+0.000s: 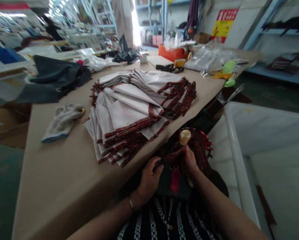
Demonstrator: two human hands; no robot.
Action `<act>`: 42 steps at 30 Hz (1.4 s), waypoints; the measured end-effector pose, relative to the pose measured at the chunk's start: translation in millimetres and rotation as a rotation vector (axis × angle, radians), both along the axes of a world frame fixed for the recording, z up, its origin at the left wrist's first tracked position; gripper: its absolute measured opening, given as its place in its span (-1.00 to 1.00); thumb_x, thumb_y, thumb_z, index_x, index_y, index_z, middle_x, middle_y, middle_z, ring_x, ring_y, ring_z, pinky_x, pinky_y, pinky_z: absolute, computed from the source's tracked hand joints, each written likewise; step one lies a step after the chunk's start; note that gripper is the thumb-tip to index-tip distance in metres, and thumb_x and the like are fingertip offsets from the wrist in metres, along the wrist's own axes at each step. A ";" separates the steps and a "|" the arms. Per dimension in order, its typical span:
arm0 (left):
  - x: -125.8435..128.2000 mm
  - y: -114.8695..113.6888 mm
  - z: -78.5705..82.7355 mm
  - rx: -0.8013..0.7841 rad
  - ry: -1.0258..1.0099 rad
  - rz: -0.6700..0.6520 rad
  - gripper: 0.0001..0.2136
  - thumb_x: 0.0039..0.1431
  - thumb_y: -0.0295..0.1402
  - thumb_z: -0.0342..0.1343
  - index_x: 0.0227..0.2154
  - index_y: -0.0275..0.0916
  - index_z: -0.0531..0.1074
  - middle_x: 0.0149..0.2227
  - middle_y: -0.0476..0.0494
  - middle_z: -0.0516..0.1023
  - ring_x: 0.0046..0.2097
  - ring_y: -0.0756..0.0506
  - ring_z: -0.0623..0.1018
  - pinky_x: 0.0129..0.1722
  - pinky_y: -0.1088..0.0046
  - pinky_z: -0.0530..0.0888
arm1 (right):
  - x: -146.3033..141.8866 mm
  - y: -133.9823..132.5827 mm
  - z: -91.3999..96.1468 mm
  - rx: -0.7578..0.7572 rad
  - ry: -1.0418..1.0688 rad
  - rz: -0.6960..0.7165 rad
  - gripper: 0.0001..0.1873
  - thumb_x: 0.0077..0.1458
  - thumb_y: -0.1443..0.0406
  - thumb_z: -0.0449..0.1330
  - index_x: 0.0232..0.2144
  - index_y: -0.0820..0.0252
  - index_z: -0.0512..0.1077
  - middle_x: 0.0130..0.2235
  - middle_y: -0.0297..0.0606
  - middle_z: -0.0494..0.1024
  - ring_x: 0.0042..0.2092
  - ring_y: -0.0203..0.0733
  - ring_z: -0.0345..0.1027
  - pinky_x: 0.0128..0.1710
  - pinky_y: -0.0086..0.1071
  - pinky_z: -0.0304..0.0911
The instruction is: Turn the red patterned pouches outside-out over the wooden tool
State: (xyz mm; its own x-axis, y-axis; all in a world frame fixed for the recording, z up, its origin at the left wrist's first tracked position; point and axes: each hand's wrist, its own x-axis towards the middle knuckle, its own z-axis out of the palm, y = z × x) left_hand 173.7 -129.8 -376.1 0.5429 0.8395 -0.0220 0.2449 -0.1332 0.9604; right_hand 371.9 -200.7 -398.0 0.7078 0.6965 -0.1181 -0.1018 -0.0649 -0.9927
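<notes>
The right hand (191, 162) pinches dark-red cloth (173, 156), seemingly mid-work; the grip of the left hand (149, 178) I can't tell, nor whether the red-edged white panels (128, 111) stacked on the surface (64, 180) are done.

head view; worn at head height; faces forward and down; table (64, 173) close below; blue shelf (284, 75) farther off

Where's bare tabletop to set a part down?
Biggest: near-left table, bordered by glove, cloth stack and near edge. Smaller: right of the stack, short of the clear plastic. Crowded: far side (dark cloth, orange box); lap (right hand, dark red fabric).
</notes>
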 end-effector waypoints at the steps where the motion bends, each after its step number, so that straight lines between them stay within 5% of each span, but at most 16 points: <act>1: -1.3 -4.7 -20.2 -0.073 0.037 0.029 -0.65 0.09 -0.37 0.13 -0.02 -0.21 0.43 0.08 -0.24 0.47 0.10 -0.21 0.45 0.17 0.21 0.32 | -1.4 -2.1 -11.3 -0.003 -0.020 -0.019 -0.43 0.16 -0.12 -0.07 -0.11 0.17 0.42 -0.02 -0.12 0.51 0.10 0.01 0.25 0.22 -0.11 0.03; 4: 3.7 -3.3 -56.7 -0.286 0.050 0.027 -0.31 -0.06 -0.39 0.25 0.19 -0.23 0.20 0.28 -0.33 0.22 0.25 -0.26 0.29 0.20 0.15 0.29 | 10.0 -4.1 -19.3 0.017 -0.066 -0.037 -0.45 0.19 -0.07 -0.07 -0.05 0.15 0.43 0.03 -0.21 0.51 0.12 -0.08 0.26 0.24 -0.20 0.04; 6: 17.3 3.0 -60.9 -0.371 -0.030 -0.040 -0.18 -0.16 -0.40 0.33 0.23 -0.22 0.14 0.29 -0.33 0.20 0.26 -0.27 0.29 0.19 0.16 0.31 | 18.7 -6.1 -18.8 0.013 -0.037 -0.041 -0.49 0.14 -0.04 0.03 -0.08 0.16 0.47 0.04 -0.21 0.50 0.14 -0.07 0.26 0.25 -0.21 0.03; 8: 34.3 7.7 -49.5 -0.366 -0.107 -0.088 -0.33 -0.13 -0.38 0.33 0.13 -0.22 0.31 0.19 -0.28 0.37 0.18 -0.25 0.39 0.19 0.18 0.31 | 21.6 -11.7 -20.3 -0.003 -0.003 -0.031 -0.53 0.09 -0.01 0.11 -0.10 0.15 0.50 0.05 -0.18 0.51 0.15 -0.04 0.27 0.26 -0.18 0.02; 11: 51.5 10.1 -5.8 -0.258 -0.192 -0.122 -0.72 0.05 -0.36 0.19 -0.13 -0.21 0.53 -0.06 -0.17 0.59 0.03 -0.22 0.51 0.17 0.22 0.34 | 21.9 -21.7 -18.1 0.007 0.027 0.040 -0.50 0.05 0.00 0.19 0.00 0.06 0.46 0.14 -0.21 0.44 0.23 -0.01 0.19 0.30 -0.11 -0.03; 13: 54.3 10.7 36.7 -0.139 -0.255 -0.209 -0.76 0.13 -0.37 0.13 -0.13 -0.18 0.55 -0.11 -0.12 0.61 -0.02 -0.21 0.53 0.12 0.25 0.38 | 26.1 -22.8 -2.5 0.075 0.004 0.156 -0.36 -0.04 -0.02 0.28 0.09 0.00 0.39 0.22 -0.25 0.34 0.29 0.02 0.08 0.31 -0.09 -0.07; 16: 53.9 14.3 107.6 0.119 -0.288 -0.433 -0.81 0.21 -0.38 0.07 -0.23 -0.21 0.58 -0.17 -0.12 0.60 -0.11 -0.15 0.55 0.01 0.32 0.45 | 39.1 -9.0 49.5 0.171 -0.089 0.399 -0.26 -0.22 0.07 0.43 0.06 0.06 0.42 0.17 -0.22 0.40 0.25 0.09 0.15 0.29 -0.09 -0.01; 20: 61.2 30.2 189.8 0.181 -0.355 -0.530 -0.87 0.17 -0.40 0.11 -0.28 -0.23 0.55 -0.29 -0.06 0.59 -0.22 -0.10 0.56 -0.16 0.38 0.51 | 50.6 27.4 140.8 0.222 -0.014 0.621 -0.56 -0.27 0.17 0.45 -0.27 0.22 0.56 -0.21 -0.16 0.62 -0.13 0.07 0.49 -0.06 -0.11 0.37; 22: 66.3 44.9 222.5 0.192 -0.412 -0.459 -0.89 0.17 -0.37 0.13 -0.27 -0.20 0.52 -0.37 0.01 0.56 -0.29 -0.06 0.56 -0.26 0.42 0.52 | 50.4 42.2 181.1 0.353 0.044 0.567 -0.66 -0.25 0.22 0.43 -0.34 0.21 0.55 -0.33 -0.23 0.62 -0.30 -0.06 0.51 -0.25 -0.19 0.43; 25: 69.0 78.4 258.9 0.325 -0.451 -0.298 -0.88 0.22 -0.29 0.09 -0.25 -0.18 0.48 -0.37 0.03 0.52 -0.30 -0.01 0.55 -0.29 0.45 0.49 | 53.3 46.8 227.2 0.592 0.055 0.210 -0.76 -0.13 0.33 0.33 -0.30 0.12 0.52 -0.31 -0.34 0.61 -0.38 -0.23 0.49 -0.32 -0.30 0.43; 28: 67.2 121.4 267.8 0.552 -0.315 -0.237 -0.85 0.22 -0.31 0.05 -0.29 -0.25 0.48 -0.38 0.00 0.49 -0.31 0.03 0.51 -0.27 0.47 0.44 | 72.1 29.8 241.5 0.512 0.055 -0.116 -0.80 0.00 0.35 0.20 -0.26 0.06 0.49 -0.31 -0.33 0.61 -0.48 -0.27 0.45 -0.40 -0.29 0.42; 31: 67.4 157.9 245.7 0.777 0.140 -0.311 -0.86 0.12 -0.39 0.08 -0.47 -0.29 0.50 -0.52 0.00 0.44 -0.44 0.04 0.41 -0.34 0.49 0.36 | 99.1 5.3 205.1 0.127 -0.073 -0.211 -0.79 -0.10 0.22 0.27 -0.33 0.10 0.50 -0.42 -0.22 0.60 -0.55 -0.16 0.41 -0.54 -0.25 0.34; 34: 71.9 174.4 215.9 0.898 0.561 -0.416 -0.81 0.08 -0.37 0.06 -0.54 -0.27 0.53 -0.55 -0.07 0.47 -0.48 -0.01 0.39 -0.37 0.43 0.31 | 116.3 -14.8 123.2 -0.246 -0.317 -0.171 -0.67 -0.20 0.06 0.29 -0.39 0.13 0.49 -0.43 -0.13 0.59 -0.42 0.00 0.47 -0.42 -0.15 0.37; 38: 85.2 176.1 200.9 0.974 0.694 -0.385 -0.70 0.07 -0.14 0.09 -0.50 -0.27 0.56 -0.47 -0.22 0.54 -0.44 -0.10 0.44 -0.34 0.38 0.34 | 119.2 -30.5 4.5 -0.499 -0.557 -0.046 -0.45 -0.14 -0.04 0.11 -0.21 0.24 0.45 -0.20 0.03 0.58 -0.13 0.20 0.47 -0.05 0.03 0.32; 40: 94.8 176.0 203.3 0.995 0.791 -0.373 -0.66 0.02 -0.06 0.12 -0.47 -0.27 0.57 -0.44 -0.26 0.56 -0.42 -0.13 0.47 -0.34 0.37 0.36 | 116.3 -32.9 -30.7 -0.553 -0.605 -0.053 -0.28 -0.12 -0.05 0.06 -0.02 0.35 0.37 -0.02 0.13 0.50 0.02 0.23 0.39 0.07 0.03 0.24; 42: 105.9 176.2 208.1 0.996 0.895 -0.376 -0.71 -0.03 -0.11 0.16 -0.45 -0.26 0.58 -0.41 -0.28 0.58 -0.38 -0.15 0.50 -0.32 0.39 0.38 | 112.2 -31.5 -42.7 -0.559 -0.608 -0.096 -0.21 -0.08 -0.05 0.03 0.08 0.37 0.29 0.08 0.13 0.42 0.10 0.19 0.33 0.13 0.00 0.20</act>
